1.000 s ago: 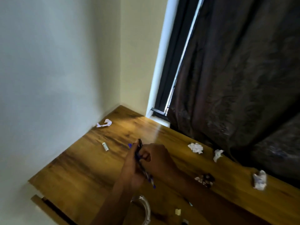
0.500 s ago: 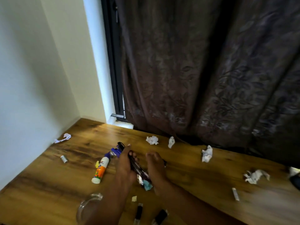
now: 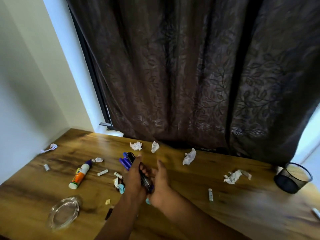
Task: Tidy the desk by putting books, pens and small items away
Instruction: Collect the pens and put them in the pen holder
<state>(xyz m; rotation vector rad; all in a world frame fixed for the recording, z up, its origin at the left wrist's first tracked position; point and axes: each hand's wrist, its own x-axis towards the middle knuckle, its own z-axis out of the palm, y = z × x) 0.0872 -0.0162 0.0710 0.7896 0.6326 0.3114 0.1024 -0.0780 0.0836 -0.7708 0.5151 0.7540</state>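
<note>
A bundle of blue and black pens (image 3: pixel 127 160) is held over the middle of the wooden desk (image 3: pixel 242 205). My left hand (image 3: pixel 134 179) grips the bundle round its middle. My right hand (image 3: pixel 160 182) lies against the lower end of the pens with its fingers fairly straight, the thumb raised. A black mesh pen cup (image 3: pixel 292 178) stands at the desk's right end, well away from both hands. A white and orange glue bottle (image 3: pixel 80 175) with a purple cap lies to the left of my hands.
Crumpled paper balls (image 3: pixel 189 156) and small paper scraps (image 3: pixel 210 194) are scattered over the desk. A clear glass ashtray (image 3: pixel 64 212) sits near the front left. A dark curtain (image 3: pixel 190 75) hangs behind the desk; a wall closes the left side.
My view has swung right and down, bringing the glue bottle, more paper balls and the mesh cup into sight. Both hands still hold the pens together.
</note>
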